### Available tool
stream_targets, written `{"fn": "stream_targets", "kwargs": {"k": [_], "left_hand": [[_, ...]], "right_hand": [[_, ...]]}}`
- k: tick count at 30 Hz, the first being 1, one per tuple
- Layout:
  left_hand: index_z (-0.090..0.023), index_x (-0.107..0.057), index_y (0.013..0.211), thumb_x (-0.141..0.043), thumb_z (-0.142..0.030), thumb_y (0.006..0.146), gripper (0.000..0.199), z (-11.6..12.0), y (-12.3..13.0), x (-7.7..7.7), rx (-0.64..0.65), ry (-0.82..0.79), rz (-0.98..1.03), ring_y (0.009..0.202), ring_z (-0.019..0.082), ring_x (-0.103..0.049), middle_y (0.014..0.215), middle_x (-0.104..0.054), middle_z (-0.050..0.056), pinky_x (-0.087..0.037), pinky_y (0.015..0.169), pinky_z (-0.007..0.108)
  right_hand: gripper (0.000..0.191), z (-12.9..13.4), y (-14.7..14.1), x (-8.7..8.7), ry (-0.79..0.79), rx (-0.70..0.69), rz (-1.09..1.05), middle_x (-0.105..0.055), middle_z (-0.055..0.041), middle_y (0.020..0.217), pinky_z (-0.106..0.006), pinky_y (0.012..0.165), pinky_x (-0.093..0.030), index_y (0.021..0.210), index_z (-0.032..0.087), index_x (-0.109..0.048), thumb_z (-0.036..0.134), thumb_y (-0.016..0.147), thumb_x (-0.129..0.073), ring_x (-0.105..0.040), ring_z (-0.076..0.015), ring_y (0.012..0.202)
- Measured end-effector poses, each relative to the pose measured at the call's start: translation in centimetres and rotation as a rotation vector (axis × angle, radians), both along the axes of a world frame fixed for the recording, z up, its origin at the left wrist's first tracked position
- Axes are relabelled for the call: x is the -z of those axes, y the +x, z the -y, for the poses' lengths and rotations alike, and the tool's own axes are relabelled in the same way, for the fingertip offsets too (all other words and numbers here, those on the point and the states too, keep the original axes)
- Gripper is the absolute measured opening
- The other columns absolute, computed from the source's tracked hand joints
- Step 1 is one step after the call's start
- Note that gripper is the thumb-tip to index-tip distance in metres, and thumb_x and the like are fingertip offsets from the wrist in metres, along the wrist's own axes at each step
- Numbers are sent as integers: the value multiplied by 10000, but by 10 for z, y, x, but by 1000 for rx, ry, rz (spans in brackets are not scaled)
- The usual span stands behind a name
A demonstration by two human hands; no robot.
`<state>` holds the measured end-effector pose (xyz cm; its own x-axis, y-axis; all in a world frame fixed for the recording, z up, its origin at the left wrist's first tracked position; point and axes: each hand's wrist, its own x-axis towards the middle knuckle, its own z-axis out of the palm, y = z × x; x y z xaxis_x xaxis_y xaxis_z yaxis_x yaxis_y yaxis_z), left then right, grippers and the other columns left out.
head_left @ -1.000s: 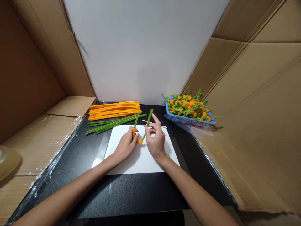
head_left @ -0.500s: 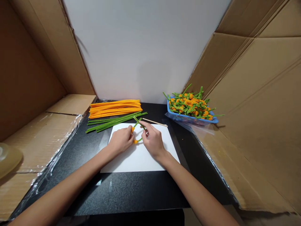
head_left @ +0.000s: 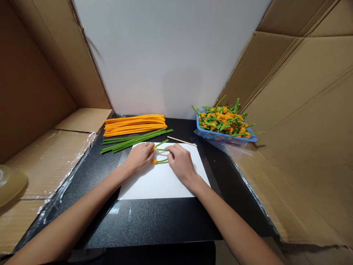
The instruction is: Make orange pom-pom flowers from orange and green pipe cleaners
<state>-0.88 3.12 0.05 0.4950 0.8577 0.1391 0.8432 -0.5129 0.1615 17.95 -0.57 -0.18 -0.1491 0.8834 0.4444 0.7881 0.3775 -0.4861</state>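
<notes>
Over a white sheet of paper (head_left: 162, 186), my left hand (head_left: 139, 157) is closed on small orange pipe-cleaner pieces with green stems. One orange head (head_left: 154, 161) shows below its fingertips, and another peeks out above. Several green pipe-cleaner stems (head_left: 162, 144) stick out to the right from them. My right hand (head_left: 181, 162) is closed too, its thumb and fingers pinching the free ends of green stems. How many stems it grips is hidden by the fingers.
Orange pipe cleaners (head_left: 135, 125) and green pipe cleaners (head_left: 135, 141) lie in bundles at the back left. A thin wooden stick (head_left: 182, 141) lies behind the paper. A blue basket (head_left: 226, 137) of orange-and-green pieces stands back right. Cardboard walls (head_left: 303, 121) flank the black table.
The green stem that stood raised and crossed another now lies lower, pointing right. My right hand has moved slightly right, with its fingers lowered to the stems. My left hand has shifted slightly left.
</notes>
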Motion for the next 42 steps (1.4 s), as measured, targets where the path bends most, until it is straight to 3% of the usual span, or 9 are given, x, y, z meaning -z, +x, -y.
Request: {"fn": "stream_targets", "kwargs": {"k": [12, 18, 21, 24, 26, 29, 34, 42], "left_hand": [[-221, -542, 899, -429, -154, 882, 133, -2, -2, -1, 108, 10, -5, 820, 234, -581, 885, -604, 69, -391, 668, 318], [-211, -526, 923, -426, -118, 869, 147, 2, 2, 1, 189, -25, 16, 799, 222, -584, 902, -604, 69, -400, 663, 307], [-210, -501, 1022, -402, -144, 898, 171, 3, 3, 4, 159, -59, 151, 782, 205, -593, 908, -618, 50, -415, 666, 299], [-203, -479, 1115, -509, -250, 897, 225, 2, 3, 8, 76, -101, 398, 716, 172, -587, 871, -620, 16, -446, 650, 283], [-196, -506, 1088, -609, -316, 851, 285, 0, 3, 10, 18, -104, 574, 687, 151, -584, 865, -620, 7, -470, 624, 266], [-190, -579, 977, -639, -342, 846, 209, 0, 4, 12, -7, -16, 758, 736, 147, -603, 885, -636, 19, -508, 637, 255], [-191, -655, 939, -597, -301, 903, 129, 3, 4, 9, 105, 152, 750, 774, 144, -605, 920, -650, 43, -524, 682, 265], [-184, -695, 942, -683, -354, 862, 188, 5, 7, 14, 102, 79, 910, 780, 149, -644, 918, -686, 44, -550, 658, 255]], "right_hand": [[346, -1, 2, 0, 96, -11, 64, -681, -65, 950, -290, 750, -507, 1017, 199, -725, 9, 824, -511, -662, -197, 832], [296, 2, 0, -3, 86, -117, 159, -660, -64, 925, -288, 722, -499, 985, 193, -721, 9, 827, -551, -647, -196, 808], [320, 1, 0, -1, 95, -131, 116, -675, -68, 952, -292, 744, -502, 1025, 189, -709, 5, 834, -530, -657, -203, 836], [331, -3, 3, 1, 138, -60, 22, -696, -78, 964, -294, 767, -506, 1055, 173, -691, 12, 852, -486, -668, -206, 861], [304, -5, 5, 2, 160, -2, -15, -704, -79, 923, -292, 739, -506, 1023, 167, -687, 27, 854, -476, -669, -205, 822], [270, -7, 9, 1, 180, 16, -22, -705, -73, 870, -293, 711, -501, 934, 173, -691, 34, 840, -479, -666, -206, 782], [277, -6, 11, -2, 230, -35, -79, -717, -79, 906, -295, 729, -506, 921, 173, -695, 32, 831, -474, -670, -207, 818], [225, -7, 7, -5, 104, -29, -354, -727, -37, 814, -254, 627, -518, 847, 177, -715, 66, 800, -525, -655, -155, 668]]}}
